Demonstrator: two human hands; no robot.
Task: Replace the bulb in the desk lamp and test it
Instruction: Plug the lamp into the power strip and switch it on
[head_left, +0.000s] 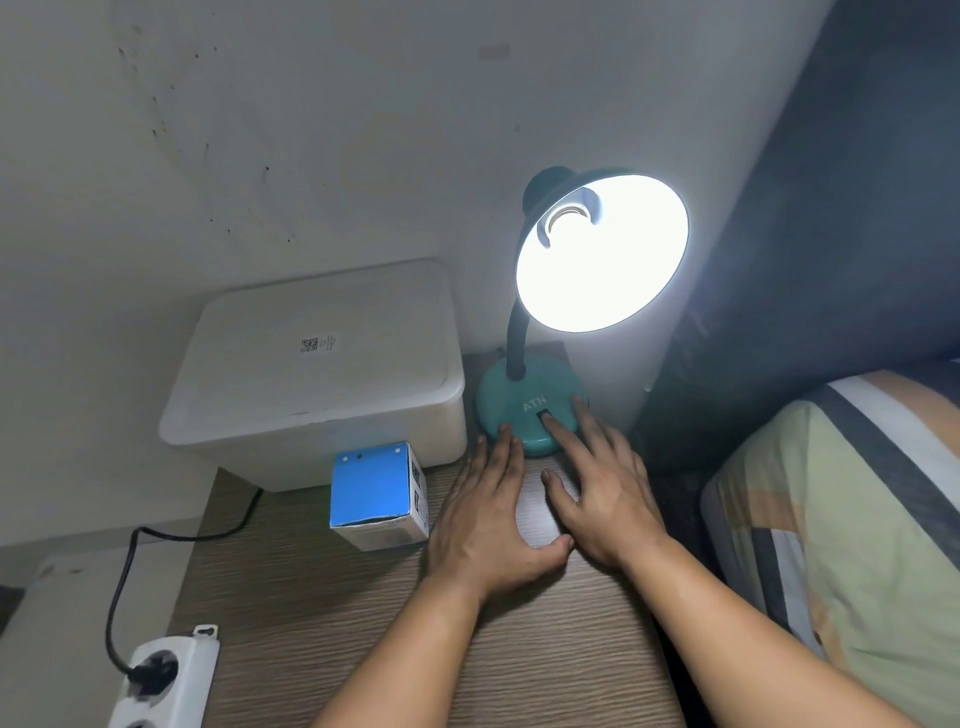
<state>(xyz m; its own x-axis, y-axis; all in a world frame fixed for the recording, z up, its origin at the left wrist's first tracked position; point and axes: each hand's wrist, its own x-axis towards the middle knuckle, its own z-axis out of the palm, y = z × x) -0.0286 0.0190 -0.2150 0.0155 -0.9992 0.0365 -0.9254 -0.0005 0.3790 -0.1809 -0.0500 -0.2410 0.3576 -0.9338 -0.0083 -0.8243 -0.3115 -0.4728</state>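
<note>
A teal desk lamp stands on the wooden table, its round base marked ATN. Its shade glows bright white, and the bulb inside is lit. My right hand lies flat with straight fingers, the index fingertip pressing the black switch on the base. My left hand rests flat on the table, its fingertips touching the base's front left edge. A blue and white bulb box stands just left of my left hand.
A white lidded plastic bin sits behind the bulb box against the wall. A black cable runs to a white power strip at the lower left. A striped pillow and a dark headboard bound the right side.
</note>
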